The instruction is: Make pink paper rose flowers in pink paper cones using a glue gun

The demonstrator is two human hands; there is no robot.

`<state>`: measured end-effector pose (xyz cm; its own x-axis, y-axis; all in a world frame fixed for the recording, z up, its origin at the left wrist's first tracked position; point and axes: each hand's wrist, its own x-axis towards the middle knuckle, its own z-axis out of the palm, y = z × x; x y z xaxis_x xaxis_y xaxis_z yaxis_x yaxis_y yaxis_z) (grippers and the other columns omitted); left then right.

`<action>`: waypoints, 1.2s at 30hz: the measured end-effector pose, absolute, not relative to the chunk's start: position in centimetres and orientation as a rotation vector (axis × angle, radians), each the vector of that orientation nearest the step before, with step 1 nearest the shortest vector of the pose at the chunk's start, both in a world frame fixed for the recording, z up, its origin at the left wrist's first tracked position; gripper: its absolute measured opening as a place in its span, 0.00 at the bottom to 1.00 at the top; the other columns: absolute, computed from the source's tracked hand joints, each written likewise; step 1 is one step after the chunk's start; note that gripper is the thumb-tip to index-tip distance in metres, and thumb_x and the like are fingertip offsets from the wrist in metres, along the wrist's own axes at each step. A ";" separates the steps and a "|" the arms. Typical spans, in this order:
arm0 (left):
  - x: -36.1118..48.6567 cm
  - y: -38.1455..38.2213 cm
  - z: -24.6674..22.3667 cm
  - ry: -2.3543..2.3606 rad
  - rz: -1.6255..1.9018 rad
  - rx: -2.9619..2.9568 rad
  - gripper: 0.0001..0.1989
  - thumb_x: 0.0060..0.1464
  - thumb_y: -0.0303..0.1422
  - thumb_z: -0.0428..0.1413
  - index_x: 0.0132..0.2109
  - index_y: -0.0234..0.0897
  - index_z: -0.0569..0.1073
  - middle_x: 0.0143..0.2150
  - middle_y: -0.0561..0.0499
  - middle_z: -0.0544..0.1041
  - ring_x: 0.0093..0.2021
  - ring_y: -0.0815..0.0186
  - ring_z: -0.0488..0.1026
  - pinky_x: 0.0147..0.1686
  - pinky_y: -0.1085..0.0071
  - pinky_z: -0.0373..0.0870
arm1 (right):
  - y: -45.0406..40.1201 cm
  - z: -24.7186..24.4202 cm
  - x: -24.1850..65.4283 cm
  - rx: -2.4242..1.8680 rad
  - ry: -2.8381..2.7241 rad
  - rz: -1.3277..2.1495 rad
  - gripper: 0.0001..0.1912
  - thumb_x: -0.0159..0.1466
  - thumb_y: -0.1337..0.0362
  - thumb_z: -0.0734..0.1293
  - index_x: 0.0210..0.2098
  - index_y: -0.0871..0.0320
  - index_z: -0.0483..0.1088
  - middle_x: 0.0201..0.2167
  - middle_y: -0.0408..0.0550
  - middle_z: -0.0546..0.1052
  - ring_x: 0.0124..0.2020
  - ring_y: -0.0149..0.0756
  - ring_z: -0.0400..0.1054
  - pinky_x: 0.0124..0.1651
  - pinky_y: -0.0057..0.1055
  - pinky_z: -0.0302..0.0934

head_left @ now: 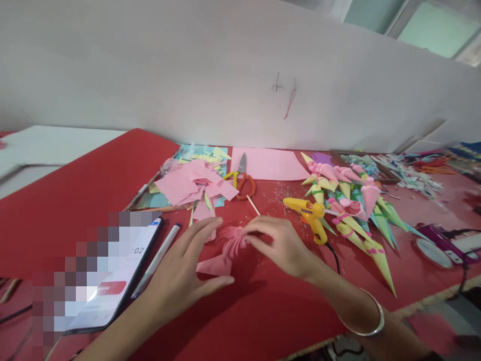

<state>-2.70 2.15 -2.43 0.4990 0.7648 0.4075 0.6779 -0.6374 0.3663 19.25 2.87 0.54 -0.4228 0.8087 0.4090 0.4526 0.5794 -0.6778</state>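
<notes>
A piece of pink paper [235, 243] with curved, fanned strips lies between my hands on the red table [263, 311]. My right hand [276, 243] pinches the strips at their right edge between thumb and fingers. To the left, my left hand [191, 265] is spread, its thumb and fingers apart around a folded pink paper piece [216, 265], with nothing gripped. Just beyond the hands, a thin white stick [253, 205] points toward the right hand. A yellow glue gun [310, 215] lies to the right of it.
Pink paper sheets [191, 183] are piled at the back left beside orange-and-yellow-handled scissors [244, 178]. Pastel paper cones [353, 200] are heaped at the right. A phone [124, 276] and a white pen [158, 258] lie at the left. A pale wall [188, 75] stands behind.
</notes>
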 end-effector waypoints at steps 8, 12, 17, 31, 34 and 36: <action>-2.3 1.6 -2.3 1.025 0.562 2.552 0.44 0.47 0.44 0.60 0.64 0.46 0.44 0.59 0.43 0.68 0.56 0.52 0.66 0.58 0.49 0.55 | 1.3 1.3 18.5 -0.590 -2.300 0.598 0.09 0.66 0.69 0.59 0.38 0.60 0.70 0.36 0.49 0.76 0.41 0.30 0.69 0.46 0.26 0.65; -1.9 1.7 -1.8 1.000 0.539 2.508 0.27 0.50 0.35 0.59 0.56 0.46 0.59 0.52 0.49 0.74 0.48 0.58 0.72 0.58 0.50 0.54 | 1.3 1.0 18.7 -0.549 -2.336 0.543 0.09 0.66 0.69 0.58 0.39 0.61 0.70 0.36 0.50 0.76 0.41 0.31 0.69 0.45 0.26 0.65; -1.4 1.5 -1.0 1.039 0.601 2.341 0.08 0.52 0.28 0.54 0.41 0.41 0.67 0.38 0.51 0.74 0.37 0.63 0.73 0.36 0.68 0.70 | 1.3 0.7 18.6 -0.606 -2.326 0.552 0.09 0.66 0.69 0.58 0.40 0.60 0.69 0.38 0.51 0.76 0.42 0.31 0.69 0.45 0.27 0.65; -1.6 1.3 -1.5 1.076 0.686 2.271 0.10 0.54 0.29 0.51 0.45 0.42 0.65 0.46 0.48 0.74 0.42 0.62 0.74 0.39 0.67 0.73 | 1.7 0.3 18.4 -0.780 -2.018 0.824 0.11 0.61 0.66 0.62 0.44 0.57 0.66 0.36 0.47 0.74 0.36 0.31 0.70 0.41 0.29 0.66; -1.8 1.3 -1.6 1.078 0.710 2.216 0.07 0.52 0.30 0.53 0.40 0.42 0.64 0.44 0.48 0.75 0.41 0.62 0.75 0.37 0.66 0.73 | 1.7 -0.1 18.5 -0.797 -1.947 0.854 0.09 0.60 0.66 0.62 0.42 0.57 0.65 0.34 0.46 0.74 0.32 0.30 0.70 0.37 0.29 0.67; -1.9 1.3 -1.8 1.056 0.750 2.195 0.05 0.52 0.30 0.53 0.36 0.43 0.63 0.44 0.50 0.75 0.40 0.63 0.74 0.37 0.68 0.73 | 1.7 -0.3 18.4 -0.797 -1.984 0.873 0.08 0.60 0.66 0.62 0.40 0.57 0.66 0.33 0.45 0.74 0.32 0.30 0.70 0.37 0.29 0.66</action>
<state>-1.92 1.34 -1.76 0.5280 0.8170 0.2319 0.4882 -0.5154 0.7043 18.38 1.73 -0.33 -0.4741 0.7757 0.4165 0.2166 0.5613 -0.7988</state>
